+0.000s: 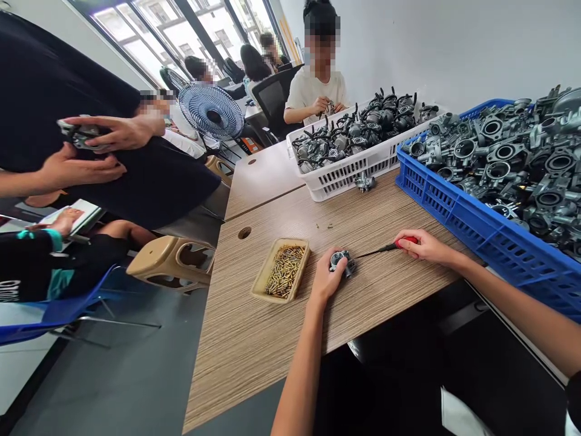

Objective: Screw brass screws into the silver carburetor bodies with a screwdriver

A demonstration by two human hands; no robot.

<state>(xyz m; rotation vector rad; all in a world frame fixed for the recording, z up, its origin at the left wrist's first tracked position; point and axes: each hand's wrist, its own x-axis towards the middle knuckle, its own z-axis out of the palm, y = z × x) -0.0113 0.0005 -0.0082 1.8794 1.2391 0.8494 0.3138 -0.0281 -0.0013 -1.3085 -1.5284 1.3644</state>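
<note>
My left hand [327, 276] is closed around a small grey metal carburetor body [341, 261], holding it down on the wooden table [272, 339]. My right hand [420, 244] grips the red handle of a screwdriver [389, 247]. Its thin dark shaft runs left and its tip meets the carburetor body. A tan tray [267, 284] of small brass parts lies just left of my left hand.
A blue crate [458, 215] of grey carburetor bodies fills the right side. A white basket [354, 172] of darker assembled ones stands behind, one loose part in front of it. Another person sits at the far end; others stand and sit at left, near a fan [211, 112] and stools.
</note>
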